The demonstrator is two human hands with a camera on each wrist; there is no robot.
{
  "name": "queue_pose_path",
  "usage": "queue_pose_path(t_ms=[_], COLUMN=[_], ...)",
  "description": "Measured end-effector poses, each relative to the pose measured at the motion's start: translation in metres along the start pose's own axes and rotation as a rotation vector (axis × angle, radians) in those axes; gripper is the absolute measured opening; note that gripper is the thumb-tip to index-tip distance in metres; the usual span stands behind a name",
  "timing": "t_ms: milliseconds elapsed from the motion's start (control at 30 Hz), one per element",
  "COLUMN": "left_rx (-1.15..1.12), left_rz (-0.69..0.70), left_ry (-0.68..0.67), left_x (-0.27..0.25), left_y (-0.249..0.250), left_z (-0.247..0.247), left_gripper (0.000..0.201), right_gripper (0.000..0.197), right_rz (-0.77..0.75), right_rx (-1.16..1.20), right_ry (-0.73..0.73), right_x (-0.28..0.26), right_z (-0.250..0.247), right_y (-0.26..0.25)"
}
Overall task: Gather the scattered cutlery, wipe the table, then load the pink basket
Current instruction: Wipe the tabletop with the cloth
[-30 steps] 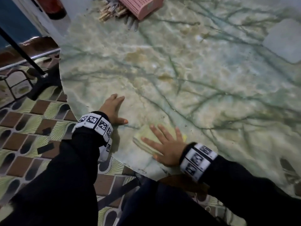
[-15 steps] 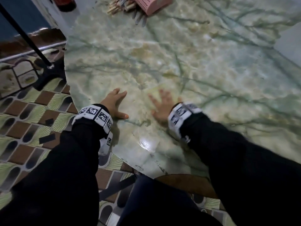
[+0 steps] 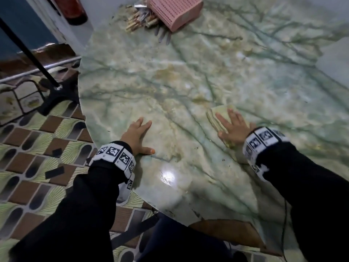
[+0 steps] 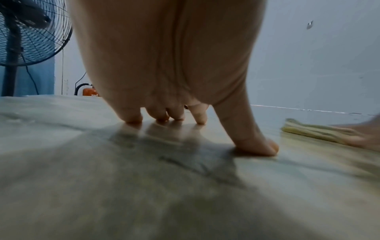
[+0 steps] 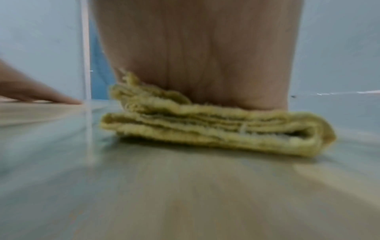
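Observation:
My right hand (image 3: 231,127) lies flat with straight fingers on a folded yellow cloth (image 3: 217,115) (image 5: 216,128) and presses it onto the green marble table (image 3: 188,82). Over at the table's left edge, my left hand (image 3: 137,136) (image 4: 170,97) rests palm down, fingers spread, holding nothing. The cloth (image 4: 312,131) shows to its right in the left wrist view. The pink basket (image 3: 174,11) lies at the far edge of the table. Beside it is a pile of cutlery (image 3: 140,20) with wooden handles.
The table's curved edge runs on the left and near me, with patterned floor tiles (image 3: 28,148) below. A black stand pole (image 3: 28,53) and its base stand on the floor at left. A standing fan (image 4: 26,32) and an orange cylinder (image 4: 90,92) are behind the table.
My right hand has slid the cloth from the near edge forward, then to the right across the table. My left hand has stayed planted at the left edge.

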State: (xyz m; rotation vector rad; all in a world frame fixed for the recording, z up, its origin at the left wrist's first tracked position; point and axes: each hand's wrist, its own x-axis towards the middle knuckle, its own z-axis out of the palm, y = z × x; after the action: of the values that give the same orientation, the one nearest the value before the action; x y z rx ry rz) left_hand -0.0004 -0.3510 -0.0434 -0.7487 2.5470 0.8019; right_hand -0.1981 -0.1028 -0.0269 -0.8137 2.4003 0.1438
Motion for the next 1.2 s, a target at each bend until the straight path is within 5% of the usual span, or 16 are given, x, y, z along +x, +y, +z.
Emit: queue_pose_path(t_ms=[100,333,500,800,1200], left_rx=[0.040,0.054,0.062,0.055,0.050], left_rz=[-0.002,-0.009,-0.017,-0.042,-0.041], left_ry=[-0.018,-0.028,-0.028,-0.031,-0.019], left_x=[0.000,-0.003,-0.002,-0.006,-0.007], left_y=[0.001,0.004,0.004,0.010,0.015], left_z=[0.000,-0.001,-0.001,-0.004,-0.006], left_gripper=[0.105,0.104,0.104,0.106,0.106], right_gripper=[0.073,0.064,0.066,0.063,0.063], right_rz=[0.031,-0.321,-0.517,-0.233,0.017], right_rx=[0.088,-0.136,-0.207,-0.113,0.111], right_ry=[0.065,-0.058,-0.241,-0.183,0.100], right_x=[0.026,-0.030,-0.079,-0.012,0.069], right_z=[-0.010,0.035,0.056,-0.002,-0.039], right_y=[-0.024,-0.103,-0.064,0.024,0.011])
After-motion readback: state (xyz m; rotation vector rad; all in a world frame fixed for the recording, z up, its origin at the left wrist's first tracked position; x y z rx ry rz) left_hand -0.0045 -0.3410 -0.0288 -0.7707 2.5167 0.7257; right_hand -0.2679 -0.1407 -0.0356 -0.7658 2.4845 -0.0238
